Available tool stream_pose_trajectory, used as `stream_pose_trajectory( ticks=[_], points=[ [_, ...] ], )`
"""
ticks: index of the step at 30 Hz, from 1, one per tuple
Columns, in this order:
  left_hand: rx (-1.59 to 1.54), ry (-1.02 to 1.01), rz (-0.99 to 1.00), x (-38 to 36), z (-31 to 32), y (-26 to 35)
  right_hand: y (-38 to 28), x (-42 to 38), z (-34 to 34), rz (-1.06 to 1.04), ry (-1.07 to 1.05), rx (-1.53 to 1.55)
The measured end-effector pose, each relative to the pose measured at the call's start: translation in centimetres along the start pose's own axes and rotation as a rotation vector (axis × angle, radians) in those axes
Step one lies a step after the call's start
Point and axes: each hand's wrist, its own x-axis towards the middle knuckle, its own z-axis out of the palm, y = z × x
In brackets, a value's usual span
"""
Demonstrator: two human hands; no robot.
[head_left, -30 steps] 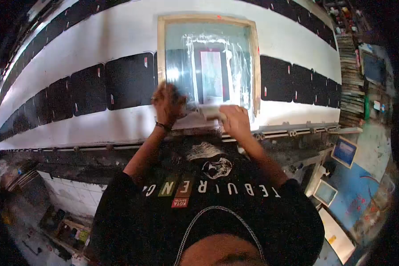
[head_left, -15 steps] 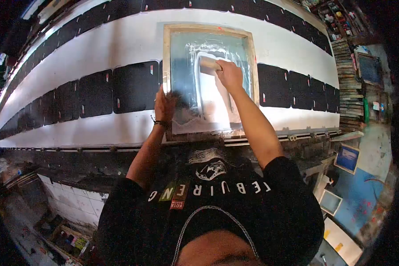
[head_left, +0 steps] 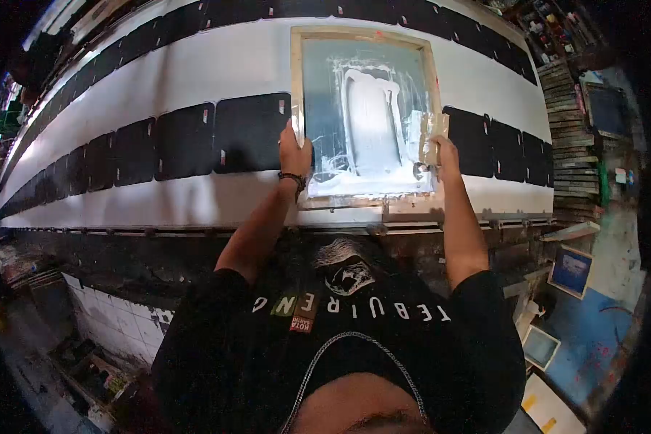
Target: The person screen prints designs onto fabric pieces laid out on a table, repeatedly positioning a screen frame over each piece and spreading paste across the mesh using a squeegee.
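Observation:
A wooden-framed printing screen (head_left: 297,72) lies over the row of black panels on the long white table. White ink (head_left: 369,119) is spread across the middle of its mesh and along its near end. My left hand (head_left: 294,150) is closed around the screen's left side rail, with a dark bracelet at the wrist. At the right rail, my right hand (head_left: 445,153) holds a squeegee (head_left: 432,134) with a pale, wood-coloured handle, upright against the frame's edge. Whether the right fingers also grip the rail is hidden.
Black panels (head_left: 252,134) with small red-and-white marks run in rows along the white table (head_left: 195,69). A metal rail (head_left: 159,231) follows its near edge. Stacked wooden slats (head_left: 560,137) stand at the right, with a blue framed screen (head_left: 571,269) below them.
My right hand has brought the squeegee from the middle of the mesh to the screen's right rail. My left hand stays on the left rail. The whole view has shifted slightly.

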Motion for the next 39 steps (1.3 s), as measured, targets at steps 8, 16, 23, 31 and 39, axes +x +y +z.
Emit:
stream_pose_trajectory(
  ticks=[8,16,23,31,39],
  points=[
    [0.177,-0.034,0.115,-3.6,1.4,-1.1,7.9,0.4,-6.2,-0.095,0.136,-0.063],
    [0.350,0.032,0.278,1.7,1.7,5.0,5.1,0.3,-0.4,-0.850,0.235,-0.818],
    [0.366,-0.403,0.496,18.0,9.1,10.7,-9.2,8.4,15.1,-1.106,-0.262,-1.245],
    [0.143,-0.585,0.435,-4.6,5.9,7.6,5.1,-7.3,4.7,-1.035,-0.285,-1.326],
    [0.327,-0.036,0.202,-3.8,1.5,4.6,4.3,-12.5,0.8,-0.932,-0.448,-1.242]
  ],
)
